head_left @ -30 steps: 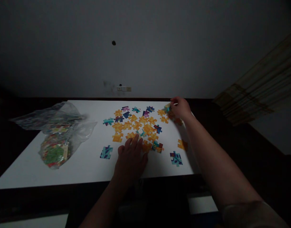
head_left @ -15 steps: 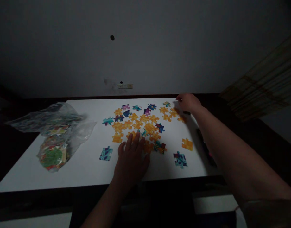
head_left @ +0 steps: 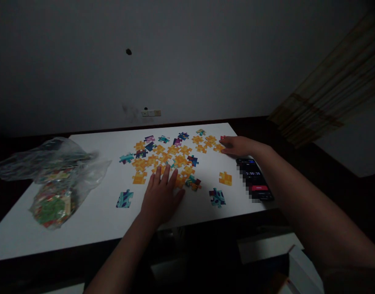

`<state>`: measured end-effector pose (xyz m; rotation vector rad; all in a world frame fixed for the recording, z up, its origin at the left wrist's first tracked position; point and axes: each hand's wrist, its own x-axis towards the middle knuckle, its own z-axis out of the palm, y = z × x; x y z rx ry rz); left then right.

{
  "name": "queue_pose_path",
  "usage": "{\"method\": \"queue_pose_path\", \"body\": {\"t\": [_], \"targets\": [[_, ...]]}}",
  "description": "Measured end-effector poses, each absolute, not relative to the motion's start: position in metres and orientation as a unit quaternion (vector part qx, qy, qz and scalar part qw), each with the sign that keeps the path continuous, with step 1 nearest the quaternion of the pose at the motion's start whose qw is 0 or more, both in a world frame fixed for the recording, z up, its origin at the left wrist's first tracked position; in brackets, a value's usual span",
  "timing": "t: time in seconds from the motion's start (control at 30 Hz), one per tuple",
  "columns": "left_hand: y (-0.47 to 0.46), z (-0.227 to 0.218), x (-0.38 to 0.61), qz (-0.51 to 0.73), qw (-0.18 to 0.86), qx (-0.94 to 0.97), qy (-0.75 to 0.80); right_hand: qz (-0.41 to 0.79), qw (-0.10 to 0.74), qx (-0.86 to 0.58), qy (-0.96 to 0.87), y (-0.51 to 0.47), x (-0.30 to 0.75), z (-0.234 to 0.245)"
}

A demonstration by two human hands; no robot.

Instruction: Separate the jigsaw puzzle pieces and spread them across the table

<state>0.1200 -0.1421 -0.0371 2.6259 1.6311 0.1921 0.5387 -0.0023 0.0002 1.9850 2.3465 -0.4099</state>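
My left hand (head_left: 160, 197) lies palm down with its fingers spread, the fingertips at the near edge of a cluster of yellow puzzle pieces (head_left: 140, 164). My right hand (head_left: 236, 145) is low over the far right of the white table (head_left: 92, 220), index finger and thumb apart. A red puzzle piece (head_left: 223, 138) shows just beyond its index finger, and a yellow puzzle piece (head_left: 218, 148) lies by its fingertips. Whether they touch is unclear. Blue-patterned pieces lie apart in front: one puzzle piece (head_left: 124, 199) left of my left hand, another puzzle piece (head_left: 217, 197) to its right.
A clear plastic bag (head_left: 57, 196) with colourful pieces inside lies on the table's left. A phone (head_left: 255, 179) showing a timer rests at the right edge, beneath my right forearm. One yellow puzzle piece (head_left: 225, 178) lies between phone and cluster. Behind stands a wall (head_left: 187, 73).
My right hand has come nearer from the table's far right corner, and its curled fingers have straightened. The red piece and the phone's screen now show. My left hand stays by the cluster; the view has shifted.
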Motion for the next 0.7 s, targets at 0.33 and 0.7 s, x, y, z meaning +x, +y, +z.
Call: {"method": "queue_pose_path", "body": {"t": [0.33,0.7], "targets": [[-0.144,-0.030,0.122,0.045,0.025,0.841,0.539,-0.097,-0.055,0.603,0.790,0.027,0.493,-0.008],[-0.144,-0.034,0.121,0.066,0.024,0.841,0.536,-0.106,-0.111,0.691,0.706,0.068,0.522,-0.005]]}}
